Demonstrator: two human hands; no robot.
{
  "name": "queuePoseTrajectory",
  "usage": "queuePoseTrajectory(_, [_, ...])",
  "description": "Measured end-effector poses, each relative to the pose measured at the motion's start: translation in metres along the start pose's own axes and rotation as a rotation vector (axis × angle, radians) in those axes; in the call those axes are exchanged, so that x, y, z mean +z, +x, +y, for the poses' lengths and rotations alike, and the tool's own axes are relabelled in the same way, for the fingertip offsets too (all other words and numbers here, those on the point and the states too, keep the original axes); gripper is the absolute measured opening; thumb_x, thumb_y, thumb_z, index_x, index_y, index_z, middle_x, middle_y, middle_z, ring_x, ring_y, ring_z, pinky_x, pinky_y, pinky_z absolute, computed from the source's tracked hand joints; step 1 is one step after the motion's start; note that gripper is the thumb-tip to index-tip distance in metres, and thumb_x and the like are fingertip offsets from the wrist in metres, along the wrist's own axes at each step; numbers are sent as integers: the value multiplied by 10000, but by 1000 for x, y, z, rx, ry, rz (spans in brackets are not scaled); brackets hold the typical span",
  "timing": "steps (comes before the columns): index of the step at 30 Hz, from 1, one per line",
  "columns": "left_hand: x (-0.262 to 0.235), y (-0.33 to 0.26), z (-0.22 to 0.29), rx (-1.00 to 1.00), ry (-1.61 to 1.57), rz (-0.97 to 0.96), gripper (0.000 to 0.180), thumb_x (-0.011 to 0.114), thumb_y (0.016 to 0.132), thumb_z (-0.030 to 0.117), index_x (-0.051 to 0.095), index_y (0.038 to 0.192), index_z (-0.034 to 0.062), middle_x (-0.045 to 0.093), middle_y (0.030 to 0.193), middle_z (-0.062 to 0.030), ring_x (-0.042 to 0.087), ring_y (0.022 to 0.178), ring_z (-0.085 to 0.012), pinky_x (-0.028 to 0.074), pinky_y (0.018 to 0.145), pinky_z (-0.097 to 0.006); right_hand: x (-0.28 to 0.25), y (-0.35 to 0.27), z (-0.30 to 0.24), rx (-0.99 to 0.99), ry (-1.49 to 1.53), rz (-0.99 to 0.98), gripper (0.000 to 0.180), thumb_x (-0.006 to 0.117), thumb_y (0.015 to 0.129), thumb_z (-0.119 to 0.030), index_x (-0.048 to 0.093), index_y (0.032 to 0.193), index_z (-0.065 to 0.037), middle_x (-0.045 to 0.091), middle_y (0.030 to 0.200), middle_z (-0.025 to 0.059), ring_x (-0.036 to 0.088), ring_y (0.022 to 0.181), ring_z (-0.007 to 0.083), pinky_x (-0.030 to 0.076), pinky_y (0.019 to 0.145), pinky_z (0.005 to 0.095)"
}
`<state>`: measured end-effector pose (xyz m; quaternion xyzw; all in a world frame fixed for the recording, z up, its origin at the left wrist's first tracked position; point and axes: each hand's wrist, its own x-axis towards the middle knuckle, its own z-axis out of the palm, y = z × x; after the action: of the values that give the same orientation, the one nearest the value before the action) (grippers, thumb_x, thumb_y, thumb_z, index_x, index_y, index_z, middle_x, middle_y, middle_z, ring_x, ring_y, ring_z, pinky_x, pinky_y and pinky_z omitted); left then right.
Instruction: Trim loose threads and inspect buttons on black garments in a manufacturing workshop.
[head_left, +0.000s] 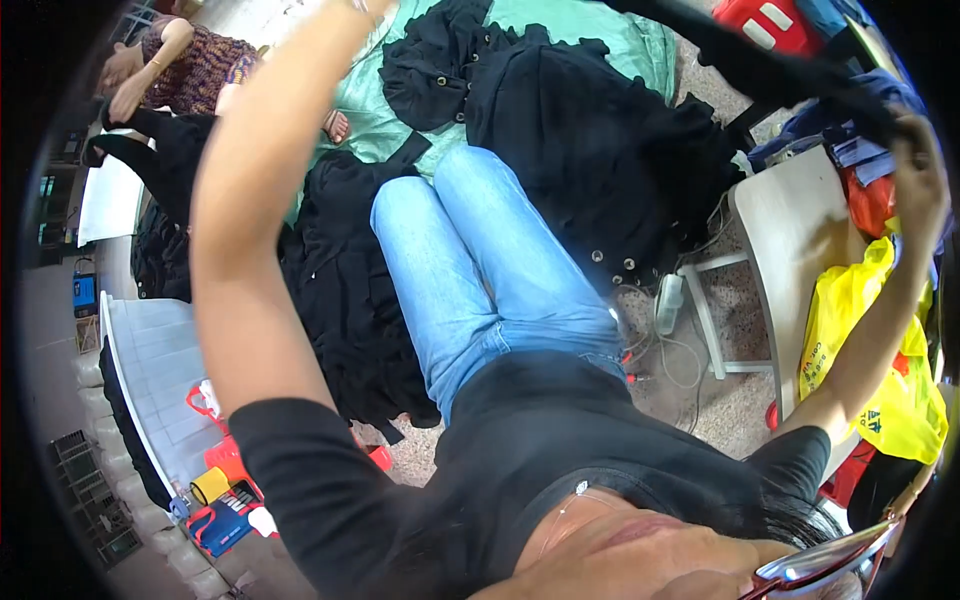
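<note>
Speckled floor (735,402) shows between heaps of clothing, and a green sheet (640,45) covers part of it, well to the left of the right hand (920,165). That hand is raised out to the person's side, its fingers curled around one end of a long black cloth (760,55) (blur hides how each finger sits). From the right hand the cloth runs up and to the left, out past the upper edge of the view. As for the left hand, it lies beyond that edge, with the raised left forearm (270,130) leading to it, so I cannot tell whether it is spread or gripping.

Just left of the right hand is some blue cloth (805,120); lower and farther left stands a pale chair (785,205), and a yellow bag (830,310) sits below the hand. Well left of that hand, a black garment (590,120) with round rings spreads over the sheet. Beyond the left forearm, another person (205,65) has black fabric (175,150) near them.
</note>
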<state>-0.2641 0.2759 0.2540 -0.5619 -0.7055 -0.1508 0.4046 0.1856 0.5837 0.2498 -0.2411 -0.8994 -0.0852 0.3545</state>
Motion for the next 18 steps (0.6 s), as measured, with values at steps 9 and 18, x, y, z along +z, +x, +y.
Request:
queuePoseTrajectory(9, [148,-316,29,-349,-536,-1159,252,620,865,166,730,1090,142,697,1100,-160,660,1046,-333,519,916,-425,110,-165,-219,-689,24,-1071,141,663,732,-44,656,862,-98,693,782,105,711,751,290,555,625,392])
queuePoseTrajectory(18, [-72,-272,99,-709,-1332,-320,195,521,953,5,680,1059,-32,716,1010,-111,679,973,-190,509,893,-303,149,-191,-265,-317,451,-1277,197,697,844,-314,729,923,-136,705,778,121,697,771,328,542,684,424])
